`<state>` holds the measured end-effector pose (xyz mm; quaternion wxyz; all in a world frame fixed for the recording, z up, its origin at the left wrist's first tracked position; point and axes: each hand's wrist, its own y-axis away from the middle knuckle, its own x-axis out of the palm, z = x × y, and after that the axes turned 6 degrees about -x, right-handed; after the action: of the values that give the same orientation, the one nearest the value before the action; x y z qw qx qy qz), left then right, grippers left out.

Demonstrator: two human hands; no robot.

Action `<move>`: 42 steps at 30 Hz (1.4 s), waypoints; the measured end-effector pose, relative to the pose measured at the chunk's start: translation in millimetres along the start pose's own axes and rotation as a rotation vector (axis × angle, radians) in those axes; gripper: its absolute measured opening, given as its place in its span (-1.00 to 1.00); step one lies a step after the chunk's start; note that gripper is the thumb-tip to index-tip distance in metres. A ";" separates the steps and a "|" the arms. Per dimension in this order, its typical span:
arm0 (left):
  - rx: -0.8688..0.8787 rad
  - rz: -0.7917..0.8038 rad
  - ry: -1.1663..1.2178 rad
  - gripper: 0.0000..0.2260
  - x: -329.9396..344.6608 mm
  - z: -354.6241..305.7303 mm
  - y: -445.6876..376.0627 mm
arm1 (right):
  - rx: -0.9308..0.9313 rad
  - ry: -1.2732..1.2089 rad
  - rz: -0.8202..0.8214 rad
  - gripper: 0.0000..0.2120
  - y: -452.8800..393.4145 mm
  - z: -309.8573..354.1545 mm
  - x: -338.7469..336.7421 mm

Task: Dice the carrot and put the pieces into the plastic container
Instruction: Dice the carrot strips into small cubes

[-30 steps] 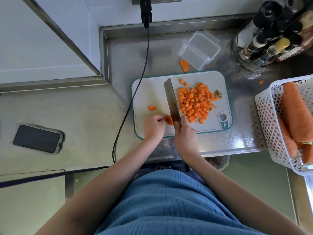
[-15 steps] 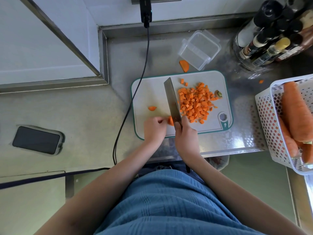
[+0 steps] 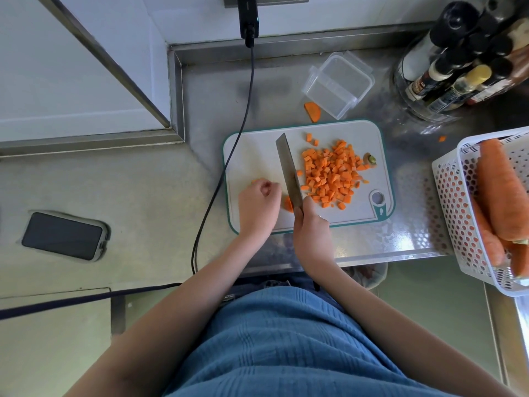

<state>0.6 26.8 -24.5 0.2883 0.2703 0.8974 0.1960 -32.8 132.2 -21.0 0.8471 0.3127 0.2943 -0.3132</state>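
Observation:
A pile of diced carrot [image 3: 329, 173] lies on the right half of the white cutting board [image 3: 252, 150]. My right hand [image 3: 312, 227] grips the handle of a knife [image 3: 287, 167], whose blade rests on the board left of the pile. A carrot end piece [image 3: 288, 204] lies against the blade near its heel. My left hand [image 3: 259, 207] is at the board's left side, fingers curled over a small carrot slice [image 3: 254, 181] of which only an orange edge shows. The clear plastic container [image 3: 337, 84] stands behind the board with nothing visible in it.
A carrot chunk [image 3: 312, 111] lies on the counter beside the container. A white basket [image 3: 458, 196] with whole carrots [image 3: 501, 190] sits at the right edge. Bottles [image 3: 458, 67] stand back right. A black cable [image 3: 229, 144] runs past the board's left side, and a phone [image 3: 63, 236] lies far left.
My left hand has let go of the carrot end piece by the blade and moved left onto the loose slice. The knife and my right hand have hardly moved.

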 end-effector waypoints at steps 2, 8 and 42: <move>0.036 0.003 -0.035 -0.60 -0.9 -5.8 -7.4 | 0.000 0.003 -0.005 -0.91 -0.1 -1.0 0.6; 0.247 0.050 -0.371 -0.52 -5.1 -23.4 -20.8 | -0.006 0.010 -0.001 -0.91 0.2 -0.9 0.7; 0.822 0.049 -0.619 -0.80 -33.5 38.5 -14.3 | 0.021 -0.197 0.111 -0.78 -28.2 -33.6 -37.2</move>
<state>42.3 3.3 -47.1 0.4056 0.4275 0.7665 -0.2555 -86.7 151.9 -26.1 0.8846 0.3049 0.1885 -0.2982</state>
